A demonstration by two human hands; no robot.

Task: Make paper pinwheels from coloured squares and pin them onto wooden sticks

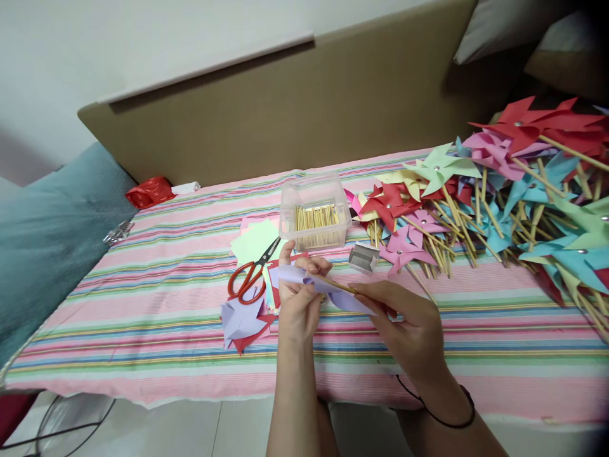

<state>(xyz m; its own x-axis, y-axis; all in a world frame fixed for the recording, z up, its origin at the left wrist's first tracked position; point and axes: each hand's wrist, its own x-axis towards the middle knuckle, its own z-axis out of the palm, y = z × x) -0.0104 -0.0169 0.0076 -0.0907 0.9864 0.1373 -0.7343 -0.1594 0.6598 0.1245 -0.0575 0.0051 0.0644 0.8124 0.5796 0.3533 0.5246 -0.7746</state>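
A lilac paper pinwheel [351, 303] is held between my two hands, above the front half of the striped cloth. My left hand [299, 308] pinches its paper near the middle, with the index finger raised. My right hand [413, 320] grips the end of a thin wooden stick [337, 285] that runs across the pinwheel to its centre. The far side of the pinwheel is turned away, so I cannot see how the stick is joined. Just beyond my hands stands a small grey open box [364, 258]. Red-handled scissors [248, 279] lie on coloured paper [257, 240] left of my left hand.
A clear plastic box [346, 231] of wooden sticks stands behind my hands. Finished pinwheels [438, 168] in several colours pile up on the right. Cut lilac paper [240, 320] lies at the left. A red bag [150, 192] sits near the brown backboard [285, 108].
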